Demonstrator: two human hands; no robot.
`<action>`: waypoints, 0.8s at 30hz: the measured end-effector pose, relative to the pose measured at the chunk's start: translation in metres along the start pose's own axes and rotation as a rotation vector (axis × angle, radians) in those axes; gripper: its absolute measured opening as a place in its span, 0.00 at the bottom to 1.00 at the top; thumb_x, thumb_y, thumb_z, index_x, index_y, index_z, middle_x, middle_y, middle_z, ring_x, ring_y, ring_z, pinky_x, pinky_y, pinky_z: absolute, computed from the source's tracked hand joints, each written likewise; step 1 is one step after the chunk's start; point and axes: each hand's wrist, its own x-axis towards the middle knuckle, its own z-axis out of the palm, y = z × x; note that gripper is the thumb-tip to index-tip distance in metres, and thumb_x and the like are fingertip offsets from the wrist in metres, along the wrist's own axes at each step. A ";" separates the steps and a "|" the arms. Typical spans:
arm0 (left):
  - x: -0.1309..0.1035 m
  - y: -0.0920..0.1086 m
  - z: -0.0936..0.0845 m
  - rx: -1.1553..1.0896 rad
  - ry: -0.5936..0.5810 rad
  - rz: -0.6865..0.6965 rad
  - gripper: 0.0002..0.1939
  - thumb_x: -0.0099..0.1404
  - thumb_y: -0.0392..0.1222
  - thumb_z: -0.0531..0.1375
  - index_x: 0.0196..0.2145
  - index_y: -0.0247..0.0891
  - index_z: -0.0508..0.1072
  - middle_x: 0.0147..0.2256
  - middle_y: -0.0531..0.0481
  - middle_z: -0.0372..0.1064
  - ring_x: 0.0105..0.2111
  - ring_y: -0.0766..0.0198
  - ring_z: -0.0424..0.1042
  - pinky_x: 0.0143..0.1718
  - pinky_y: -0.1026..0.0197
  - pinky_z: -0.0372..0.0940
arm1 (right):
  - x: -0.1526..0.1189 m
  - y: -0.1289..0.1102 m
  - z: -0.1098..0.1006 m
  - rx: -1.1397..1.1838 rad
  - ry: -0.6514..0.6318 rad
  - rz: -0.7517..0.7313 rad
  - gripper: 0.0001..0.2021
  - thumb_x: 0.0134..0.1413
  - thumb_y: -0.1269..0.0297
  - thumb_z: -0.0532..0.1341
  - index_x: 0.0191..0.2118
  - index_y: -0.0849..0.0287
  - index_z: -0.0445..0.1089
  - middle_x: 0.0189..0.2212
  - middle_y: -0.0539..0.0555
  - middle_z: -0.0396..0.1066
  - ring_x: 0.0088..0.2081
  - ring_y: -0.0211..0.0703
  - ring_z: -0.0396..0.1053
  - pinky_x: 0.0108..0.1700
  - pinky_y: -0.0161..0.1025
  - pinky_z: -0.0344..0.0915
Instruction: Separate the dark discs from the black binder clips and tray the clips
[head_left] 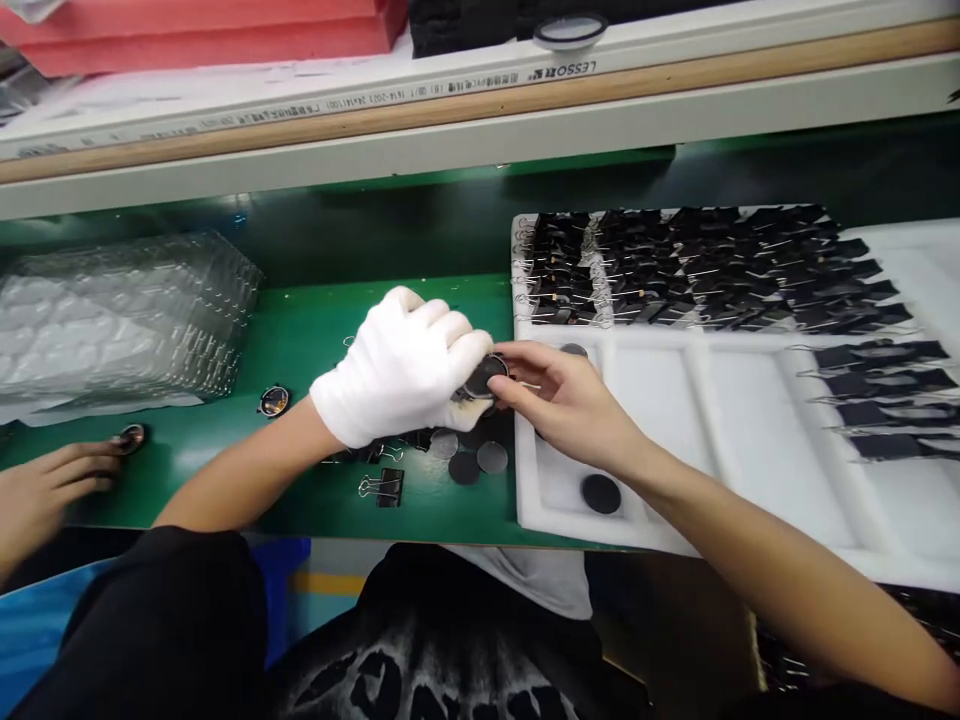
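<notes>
On a green workbench (315, 315) stands a white tray (652, 390). In the head view, the gloved left hand (416, 370) curls around a round dark piece (484, 377) near the tray's left edge; the bare right hand (574, 405) pinches its edge with thumb and fingers; loose discs (463, 468) and a binder clip (389, 488) lie nearby

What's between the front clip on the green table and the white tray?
Round discs, dark and greyish, lie there, in the head view.
</notes>
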 end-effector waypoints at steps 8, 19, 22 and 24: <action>0.008 -0.061 -0.002 0.009 -0.295 -0.169 0.19 0.74 0.57 0.58 0.51 0.46 0.81 0.44 0.48 0.78 0.40 0.53 0.76 0.47 0.52 0.63 | 0.011 0.005 -0.026 0.356 0.179 0.174 0.19 0.48 0.52 0.79 0.36 0.55 0.73 0.37 0.50 0.79 0.37 0.41 0.79 0.43 0.40 0.78; 0.010 -0.084 0.015 -0.237 -0.284 -0.061 0.17 0.73 0.53 0.58 0.32 0.39 0.74 0.35 0.48 0.72 0.35 0.59 0.71 0.42 0.55 0.64 | 0.007 0.006 -0.031 0.219 -0.033 0.159 0.22 0.44 0.48 0.81 0.40 0.57 0.81 0.40 0.56 0.82 0.38 0.45 0.81 0.40 0.41 0.79; 0.003 -0.071 0.000 -0.372 -0.051 -0.168 0.16 0.72 0.51 0.57 0.31 0.39 0.69 0.34 0.49 0.72 0.34 0.62 0.70 0.40 0.57 0.65 | 0.006 0.004 -0.028 0.110 -0.124 0.119 0.19 0.47 0.50 0.80 0.41 0.55 0.84 0.54 0.61 0.80 0.49 0.51 0.81 0.48 0.47 0.80; -0.002 -0.050 -0.003 -0.419 0.087 -0.230 0.14 0.72 0.50 0.57 0.31 0.40 0.68 0.32 0.50 0.72 0.31 0.64 0.68 0.37 0.58 0.65 | 0.005 0.005 -0.021 0.107 -0.141 0.027 0.15 0.48 0.53 0.80 0.40 0.53 0.85 0.64 0.60 0.74 0.62 0.56 0.75 0.58 0.51 0.78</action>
